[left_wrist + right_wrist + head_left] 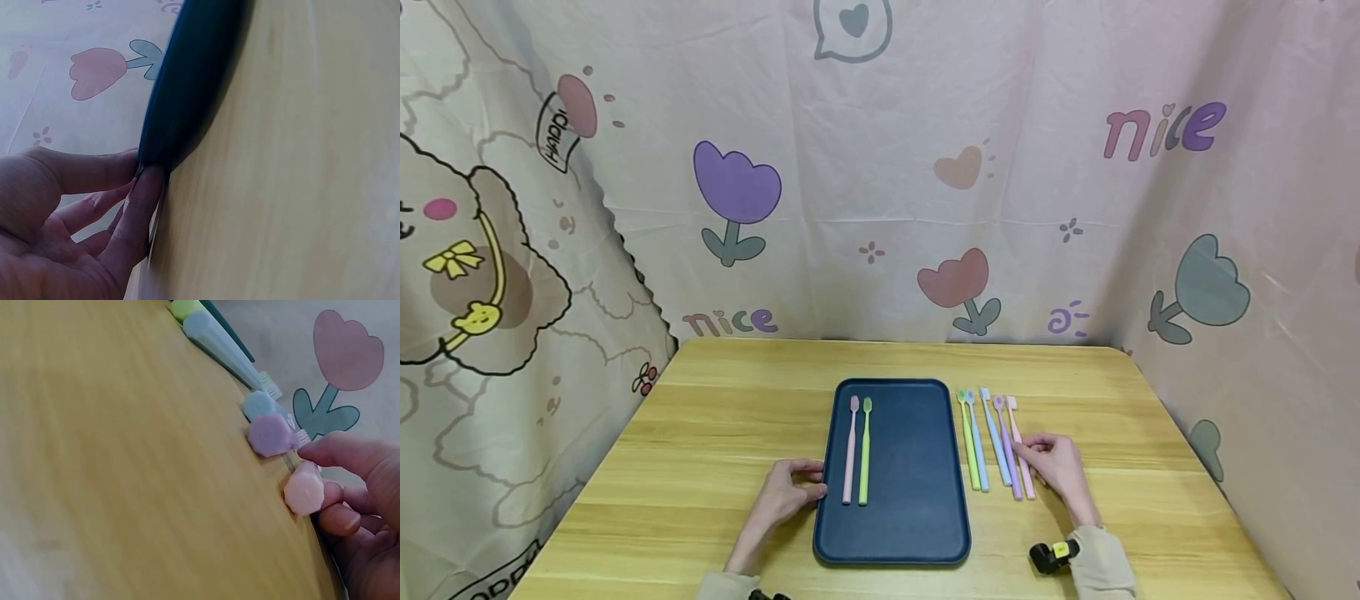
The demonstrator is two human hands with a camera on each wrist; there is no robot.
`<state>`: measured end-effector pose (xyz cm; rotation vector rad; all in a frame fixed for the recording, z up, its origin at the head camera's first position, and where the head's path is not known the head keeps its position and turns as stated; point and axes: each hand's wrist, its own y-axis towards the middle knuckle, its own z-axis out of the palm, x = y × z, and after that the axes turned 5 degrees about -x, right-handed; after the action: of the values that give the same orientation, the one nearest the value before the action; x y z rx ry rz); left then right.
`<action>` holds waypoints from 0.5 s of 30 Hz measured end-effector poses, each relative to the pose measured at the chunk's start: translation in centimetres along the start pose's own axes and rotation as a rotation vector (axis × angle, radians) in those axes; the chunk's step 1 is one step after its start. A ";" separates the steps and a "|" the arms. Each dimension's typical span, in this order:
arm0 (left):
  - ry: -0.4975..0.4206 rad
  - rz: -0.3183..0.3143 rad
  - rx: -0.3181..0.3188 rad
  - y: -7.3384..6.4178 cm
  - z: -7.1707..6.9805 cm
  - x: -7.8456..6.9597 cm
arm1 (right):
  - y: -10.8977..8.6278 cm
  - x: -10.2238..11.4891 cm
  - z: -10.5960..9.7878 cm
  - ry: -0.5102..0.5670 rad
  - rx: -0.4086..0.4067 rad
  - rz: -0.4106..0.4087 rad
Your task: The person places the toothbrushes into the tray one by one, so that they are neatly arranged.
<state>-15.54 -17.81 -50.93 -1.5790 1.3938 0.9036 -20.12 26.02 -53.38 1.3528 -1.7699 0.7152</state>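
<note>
A dark blue tray [913,467] lies on the table, with a pink toothbrush [850,454] and a green toothbrush [865,454] side by side on its left part. My left hand [785,493] holds the tray's left edge between thumb and fingers; in the left wrist view the fingertips meet the tray rim [156,140]. Right of the tray, my right hand [1056,467] has its thumb and index finger about the handle of another pink toothbrush [304,489]. The index fingertip is close to a purple toothbrush [270,434]. Whether the pink handle touches the table is unclear.
Between the tray and the right hand lie a green toothbrush [968,446] and two blue toothbrushes [979,446], heads toward the back. A printed curtain [865,183] hangs behind the wooden table [715,433]. A black wrist camera [1047,558] sits at the right sleeve.
</note>
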 end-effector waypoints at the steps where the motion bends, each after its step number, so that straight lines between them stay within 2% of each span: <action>1: -0.001 -0.001 0.001 0.0 0.0 0.0 | 0.0 0.1 0.0 -0.003 0.001 0.007; 6: -0.005 0.002 0.003 0.0 0.0 -0.1 | 0.1 0.2 0.2 -0.021 -0.002 0.036; 15: -0.010 0.004 0.003 0.0 0.0 0.0 | 0.1 0.0 0.3 -0.032 -0.021 0.028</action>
<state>-15.52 -17.79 -50.95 -1.5682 1.3914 0.9106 -20.28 25.81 -53.52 1.3350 -1.8199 0.6910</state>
